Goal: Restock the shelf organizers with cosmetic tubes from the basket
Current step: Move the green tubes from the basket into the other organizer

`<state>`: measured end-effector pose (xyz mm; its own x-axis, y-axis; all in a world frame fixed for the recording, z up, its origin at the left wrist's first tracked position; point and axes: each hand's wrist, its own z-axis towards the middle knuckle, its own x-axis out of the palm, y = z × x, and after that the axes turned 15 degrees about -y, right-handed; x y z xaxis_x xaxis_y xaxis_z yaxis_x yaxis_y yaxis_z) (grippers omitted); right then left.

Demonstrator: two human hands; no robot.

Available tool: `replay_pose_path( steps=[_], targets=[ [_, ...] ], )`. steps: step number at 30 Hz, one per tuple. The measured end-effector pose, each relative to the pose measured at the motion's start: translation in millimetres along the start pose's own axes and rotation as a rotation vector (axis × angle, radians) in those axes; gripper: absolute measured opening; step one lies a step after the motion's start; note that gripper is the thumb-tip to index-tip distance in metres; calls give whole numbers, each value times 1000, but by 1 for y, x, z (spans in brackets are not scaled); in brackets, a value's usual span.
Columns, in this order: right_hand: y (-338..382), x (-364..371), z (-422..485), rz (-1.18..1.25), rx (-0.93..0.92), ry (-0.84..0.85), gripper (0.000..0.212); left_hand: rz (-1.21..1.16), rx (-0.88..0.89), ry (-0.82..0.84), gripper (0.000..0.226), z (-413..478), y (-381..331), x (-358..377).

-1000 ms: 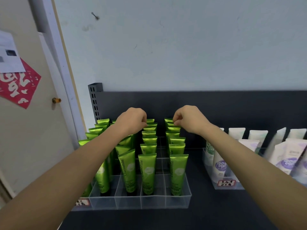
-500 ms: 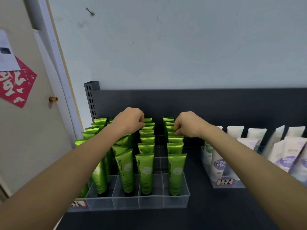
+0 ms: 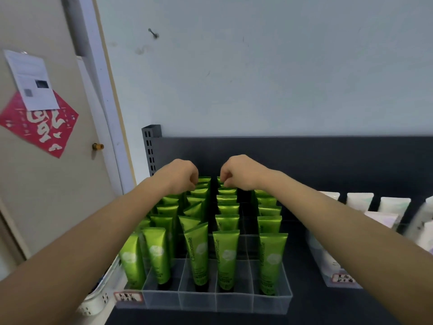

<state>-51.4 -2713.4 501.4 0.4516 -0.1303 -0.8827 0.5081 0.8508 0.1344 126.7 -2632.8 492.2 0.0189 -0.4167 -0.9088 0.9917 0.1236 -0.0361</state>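
Observation:
Rows of green cosmetic tubes (image 3: 226, 254) stand upright in a clear divided organizer (image 3: 203, 303) on the dark shelf. Both my arms reach over them to the back rows. My left hand (image 3: 180, 177) is curled, its fingertips pinching the flat top of a green tube at the back. Just to its right, my right hand (image 3: 241, 172) pinches the top of another back-row green tube. A narrow gap separates the two hands. My wrists hide the rearmost tubes. A corner of the white perforated basket (image 3: 96, 301) shows at the lower left, under my left forearm.
A second clear organizer (image 3: 339, 281) with white and lilac tubes stands to the right on the same shelf. The shelf's dark back panel (image 3: 328, 160) rises behind the tubes, with a pale wall above. A door with a knob (image 3: 98, 146) is at the left.
My hands have drawn closer together at the back rows, the right one shifting left. The view has swung slightly, so the door at the left shows more.

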Motion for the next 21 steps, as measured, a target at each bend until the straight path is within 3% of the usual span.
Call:
replay_pose_path(
  steps=[10,14,17,21],
  targets=[
    [3,19,15,-14,-13,30,17,51,36,-8,15,2,5,11],
    [8,16,9,22,-26,-43,17,51,38,-28,8,-4,5,3],
    [29,14,2,112,-93,-46,15,19,58,-120,5,-17,5,-10],
    [56,26,-4,128,-191,42,16,17,53,-121,4,-37,12,-22]
  ],
)
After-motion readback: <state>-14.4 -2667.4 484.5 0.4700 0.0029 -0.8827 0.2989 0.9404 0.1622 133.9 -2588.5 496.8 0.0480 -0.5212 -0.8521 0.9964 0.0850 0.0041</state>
